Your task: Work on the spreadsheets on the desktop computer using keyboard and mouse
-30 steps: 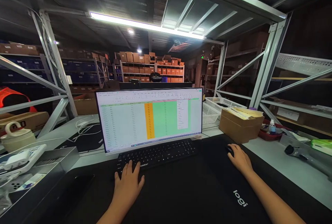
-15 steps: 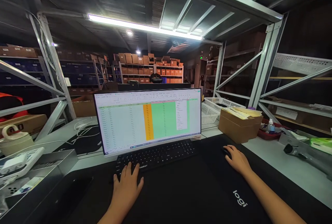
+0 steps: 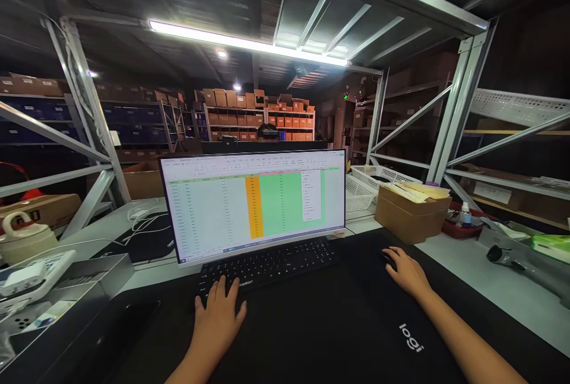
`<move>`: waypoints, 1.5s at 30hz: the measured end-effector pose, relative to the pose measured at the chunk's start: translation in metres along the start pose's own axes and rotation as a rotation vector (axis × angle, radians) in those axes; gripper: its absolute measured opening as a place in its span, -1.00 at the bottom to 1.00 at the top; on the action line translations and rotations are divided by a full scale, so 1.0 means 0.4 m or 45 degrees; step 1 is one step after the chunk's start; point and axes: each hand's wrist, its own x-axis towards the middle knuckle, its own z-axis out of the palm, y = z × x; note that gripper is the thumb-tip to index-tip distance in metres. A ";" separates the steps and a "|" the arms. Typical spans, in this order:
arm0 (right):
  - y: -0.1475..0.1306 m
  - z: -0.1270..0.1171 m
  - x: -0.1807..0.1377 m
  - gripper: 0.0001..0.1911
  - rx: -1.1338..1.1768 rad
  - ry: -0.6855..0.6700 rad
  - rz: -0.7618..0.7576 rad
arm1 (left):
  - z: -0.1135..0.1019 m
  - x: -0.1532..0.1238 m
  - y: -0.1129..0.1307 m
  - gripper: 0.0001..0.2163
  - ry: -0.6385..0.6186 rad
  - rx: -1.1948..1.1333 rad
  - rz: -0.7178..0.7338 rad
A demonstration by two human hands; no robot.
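My left hand (image 3: 218,316) rests flat on the black desk mat (image 3: 312,324), its spread fingertips touching the front left edge of the black keyboard (image 3: 271,262). My right hand (image 3: 407,274) is cupped over a black mouse (image 3: 388,258) at the right of the mat. Behind the keyboard stands a wide monitor (image 3: 253,200) showing a spreadsheet with an orange column, a green block and an open drop-down menu.
A brown cardboard box (image 3: 412,209) with papers stands right of the monitor, white baskets (image 3: 363,188) behind it. A handheld scanner (image 3: 503,256) lies far right. A clear tray (image 3: 66,289) with small items and a kettle-like pot (image 3: 24,235) sit left. A person's head (image 3: 268,132) shows behind the monitor.
Both hands stay where they were on keyboard edge and mouse. The view has shifted slightly, and the person behind the monitor has lowered their head.
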 end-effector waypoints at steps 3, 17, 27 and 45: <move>-0.001 0.000 0.001 -0.50 0.004 0.002 -0.007 | 0.000 -0.001 -0.001 -0.47 0.005 0.002 -0.001; -0.002 -0.001 -0.003 -0.51 -0.012 0.019 0.012 | 0.007 0.001 -0.002 -0.46 0.001 -0.006 -0.009; 0.002 0.005 -0.001 -0.50 0.005 0.022 0.021 | -0.003 -0.002 0.001 -0.47 -0.009 0.013 -0.004; -0.008 -0.012 -0.002 -0.51 -0.027 0.000 0.088 | -0.007 -0.004 0.003 -0.47 -0.022 0.041 -0.004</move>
